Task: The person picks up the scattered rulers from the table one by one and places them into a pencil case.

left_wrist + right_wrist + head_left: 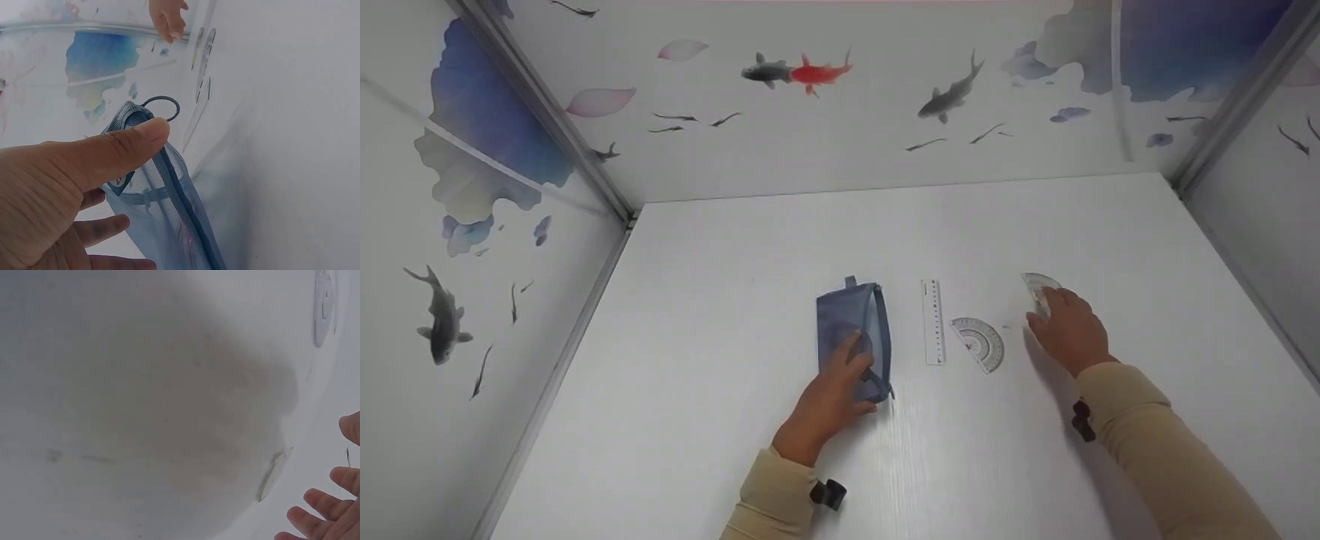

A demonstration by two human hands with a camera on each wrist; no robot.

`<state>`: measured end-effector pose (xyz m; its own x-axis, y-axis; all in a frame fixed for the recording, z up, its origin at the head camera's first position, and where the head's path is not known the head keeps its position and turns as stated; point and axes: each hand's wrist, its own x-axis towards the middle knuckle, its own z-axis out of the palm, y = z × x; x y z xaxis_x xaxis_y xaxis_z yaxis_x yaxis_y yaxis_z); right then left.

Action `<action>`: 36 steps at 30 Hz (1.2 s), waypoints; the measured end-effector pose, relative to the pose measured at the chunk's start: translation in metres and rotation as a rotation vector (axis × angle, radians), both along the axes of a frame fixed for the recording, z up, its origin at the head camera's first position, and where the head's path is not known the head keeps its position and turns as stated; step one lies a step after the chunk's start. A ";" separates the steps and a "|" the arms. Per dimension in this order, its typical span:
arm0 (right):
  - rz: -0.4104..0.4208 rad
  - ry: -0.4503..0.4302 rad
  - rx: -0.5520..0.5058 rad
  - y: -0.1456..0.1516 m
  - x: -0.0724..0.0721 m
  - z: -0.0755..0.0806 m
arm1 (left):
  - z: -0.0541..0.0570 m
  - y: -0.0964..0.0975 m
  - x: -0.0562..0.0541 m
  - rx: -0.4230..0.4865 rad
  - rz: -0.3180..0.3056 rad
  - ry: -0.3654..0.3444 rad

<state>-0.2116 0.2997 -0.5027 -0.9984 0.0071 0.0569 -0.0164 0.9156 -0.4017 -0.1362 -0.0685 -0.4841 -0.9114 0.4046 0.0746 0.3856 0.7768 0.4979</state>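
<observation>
A blue mesh zip pencil case [838,315] lies on the table near the middle, its zipped side parted. My left hand [823,394] holds it near the lower end; in the left wrist view the thumb [124,149] presses on the case beside its cord loop. My right hand [1069,330] hovers at a clear semicircular protractor [1037,283], partly covered by the fingers in the head view. Seen from the right wrist, that protractor [274,475] lies apart from the spread, relaxed fingers [323,502]. Between the hands lie a clear ruler [932,322] and another protractor [990,343].
The white table [720,300] is bounded by a back wall [810,150] and side walls printed with fish and lily pads. Metal posts stand at the back corners. Something pinkish shows faintly inside the mesh case.
</observation>
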 end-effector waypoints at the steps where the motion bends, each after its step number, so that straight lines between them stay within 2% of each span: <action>1: -0.011 -0.013 -0.016 0.002 -0.001 0.000 | 0.000 0.000 0.000 0.000 -0.001 0.000; 5: -0.028 -0.049 -0.060 0.009 -0.007 0.002 | 0.001 0.000 0.001 0.002 -0.001 0.000; 11: -0.041 -0.118 -0.070 0.017 -0.017 0.004 | 0.002 -0.001 0.002 -0.002 0.004 -0.015; 20: -0.073 -0.110 -0.092 0.025 -0.026 0.000 | 0.000 -0.001 0.002 -0.004 0.018 -0.052; 25: -0.074 -0.101 -0.097 0.030 -0.028 -0.004 | 0.001 -0.001 0.003 0.000 0.016 -0.043; 36: -0.093 -0.118 -0.224 0.040 -0.027 0.001 | 0.003 -0.001 0.001 0.000 -0.003 -0.019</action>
